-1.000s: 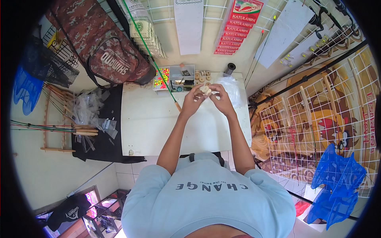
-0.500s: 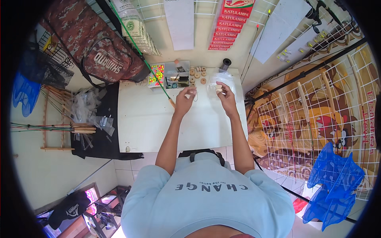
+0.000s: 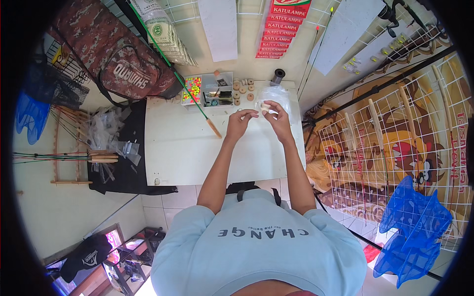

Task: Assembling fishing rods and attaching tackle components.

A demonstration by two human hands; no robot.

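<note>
- Left hand (image 3: 240, 121): now hovering above the white tabletop (image 3: 177, 153), grip pressed together at the fingertips; whether anything thin is pinched there cannot be told. A second ago it was meeting the other hand over one small piece; the two are now drawing apart.
- Right hand (image 3: 277, 117): grip pinching a small pale round piece (image 3: 265, 106), holding it clear of the tabletop, just in front of the clear plastic bag (image 3: 276, 96).
- Change noted: the hands are separating sideways, the piece staying with the right one. Judged, something fine may be being drawn out between them, though no line is showing.
- Wooden spools (image 3: 242, 90): lying loose in a cluster at the far edge, near the bag, apparently of the same kind as the held piece.
- Compartment box (image 3: 217, 89): sitting at the far edge, left of the spools, beside a tray of bright small floats (image 3: 191, 89).
- Dark spool (image 3: 278, 76): standing upright at the far right corner.
- Green rod with wooden handle (image 3: 197, 101): lying diagonally, handle end resting near the left hand.
- Camouflage bag (image 3: 113, 59): leaning against the wall, well apart from the hands.
</note>
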